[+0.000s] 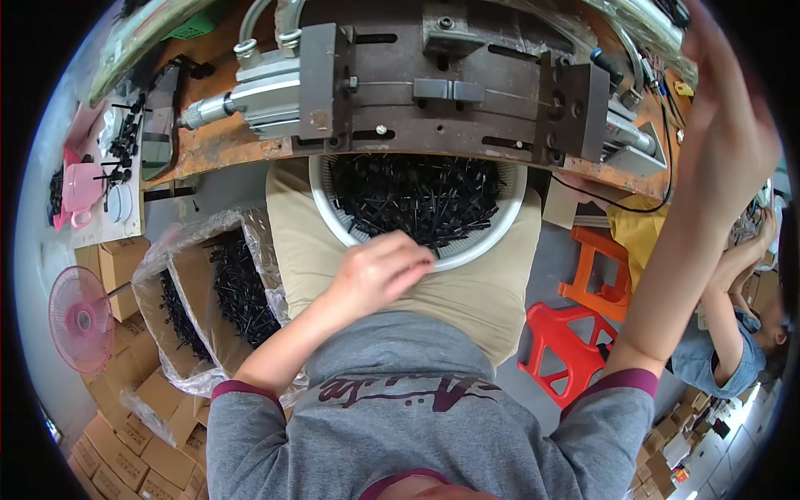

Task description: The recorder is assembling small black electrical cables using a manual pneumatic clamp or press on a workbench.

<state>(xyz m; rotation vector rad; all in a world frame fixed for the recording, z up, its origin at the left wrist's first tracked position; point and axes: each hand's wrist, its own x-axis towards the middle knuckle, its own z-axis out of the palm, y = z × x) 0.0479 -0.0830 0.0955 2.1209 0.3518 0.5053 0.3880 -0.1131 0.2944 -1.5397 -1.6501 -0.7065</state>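
My left hand (386, 271) is at the near rim of a round white basket (323, 204), with its fingers curled together and slightly blurred. A small dark bit shows by its fingertips; whether the hand holds it is unclear. Many small, thin black plastic parts (417, 196) fill the basket, which rests on my lap. My right hand (737, 108) is raised high at the far right, beside the bench; its fingers run into the dark picture edge and cannot be made out. Ahead, a dark metal fixture (392, 117) is mounted on the bench, with two small grey blocks (448, 90) at its middle.
Pneumatic cylinders (267, 92) with hoses flank the fixture on the worn wooden bench (225, 152). Plastic-lined boxes of black parts (242, 287) stand at my left, near a pink fan (81, 319). Orange (587, 267) and red stools (562, 337) and another person (733, 350) are at right.
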